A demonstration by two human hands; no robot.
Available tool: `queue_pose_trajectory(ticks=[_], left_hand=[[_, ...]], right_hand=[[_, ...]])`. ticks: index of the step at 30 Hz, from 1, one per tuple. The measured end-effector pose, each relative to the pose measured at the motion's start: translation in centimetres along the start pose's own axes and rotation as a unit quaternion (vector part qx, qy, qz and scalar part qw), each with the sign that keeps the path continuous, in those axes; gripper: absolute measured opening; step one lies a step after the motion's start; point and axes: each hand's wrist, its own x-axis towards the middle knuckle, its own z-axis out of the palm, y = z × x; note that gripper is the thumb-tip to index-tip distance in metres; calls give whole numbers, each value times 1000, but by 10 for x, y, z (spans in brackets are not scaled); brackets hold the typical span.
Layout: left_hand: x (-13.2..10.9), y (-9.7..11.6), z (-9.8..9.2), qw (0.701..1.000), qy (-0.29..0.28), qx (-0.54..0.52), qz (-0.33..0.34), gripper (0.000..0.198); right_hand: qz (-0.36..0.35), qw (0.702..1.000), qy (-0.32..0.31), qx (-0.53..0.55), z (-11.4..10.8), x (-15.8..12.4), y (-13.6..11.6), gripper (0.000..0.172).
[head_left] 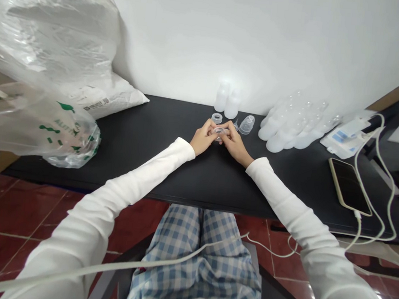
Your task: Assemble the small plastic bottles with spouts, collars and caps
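My left hand [203, 138] and my right hand [234, 145] meet over the middle of the table, fingers closed on opposite sides of a clear plastic bottle ring [219, 131]. Just behind them lies another clear ring [216, 118]. A clear dome-shaped cap [247, 124] rests beyond my right hand, and a small clear piece, perhaps a teat [236, 125], is partly hidden by its fingers. Two frosted bottles stand upright by the wall, a left one [221, 98] and a right one [232, 106].
Several capped frosted bottles [283, 130] are grouped on the right. Past them sit a white box-like item [347, 136] and a phone [350, 187] on a charging cable [357, 230]. Large plastic bags [69, 131] fill the left end of the black table [131, 152].
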Motion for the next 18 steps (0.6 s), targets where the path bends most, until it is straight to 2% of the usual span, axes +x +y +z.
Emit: queue_pose_trajectory(ticks=[6,13,18], left_hand=[[4,-1,0,995,-28,-93,-15,19],[-1,5,-2,999,-20,-24,7,19],[-5,11,-3,1000,-18,2,26,25]], right_hand=[[4,1000,3,18,-1,-2,-9,48],[-5,1000,5,20,0,1,4,44],[-8,1000,8,4,0,0,2,41]])
